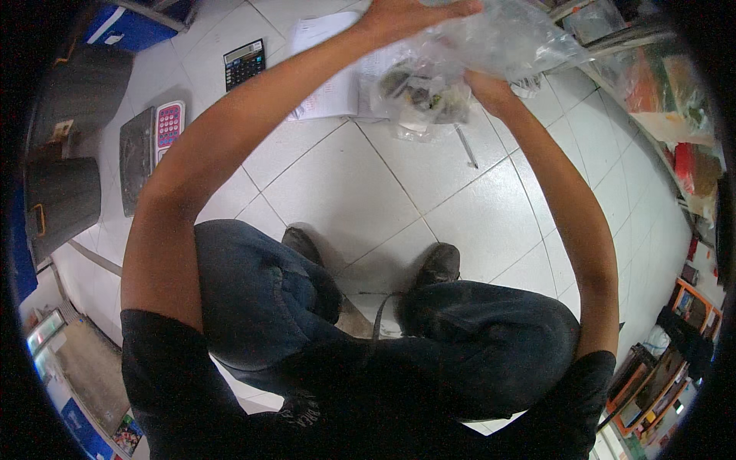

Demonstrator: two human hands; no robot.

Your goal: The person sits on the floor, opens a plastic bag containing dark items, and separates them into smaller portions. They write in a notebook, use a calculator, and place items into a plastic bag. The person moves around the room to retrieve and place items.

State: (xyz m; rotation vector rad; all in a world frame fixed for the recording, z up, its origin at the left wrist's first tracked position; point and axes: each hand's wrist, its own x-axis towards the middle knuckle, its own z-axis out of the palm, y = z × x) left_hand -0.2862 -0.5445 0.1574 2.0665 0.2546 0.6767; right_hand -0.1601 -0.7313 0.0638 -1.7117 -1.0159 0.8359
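Note:
A crumpled clear plastic bag (514, 38) spreads between my hands at the top of the view, raised off the floor. My left hand (402, 21) is at its left side, thumb stretched along the plastic and other fingers partly cut off by the frame's edge; it seems to grip the bag. From below, my right hand (489, 90) meets the bag's lower edge, its fingers mostly covered by plastic. Just left of that hand lies a second clear bag (429, 96) with dark and greenish small pieces inside, too blurred to name. It rests partly over an open notebook (330, 92).
A pen (467, 147) lies on the tiled floor (337, 165). To the left are a black calculator (244, 64) and a scale with a pink keypad (169, 126). Dark bins (65, 203) line the left side. Shelves with bagged goods (667, 96) run along the right.

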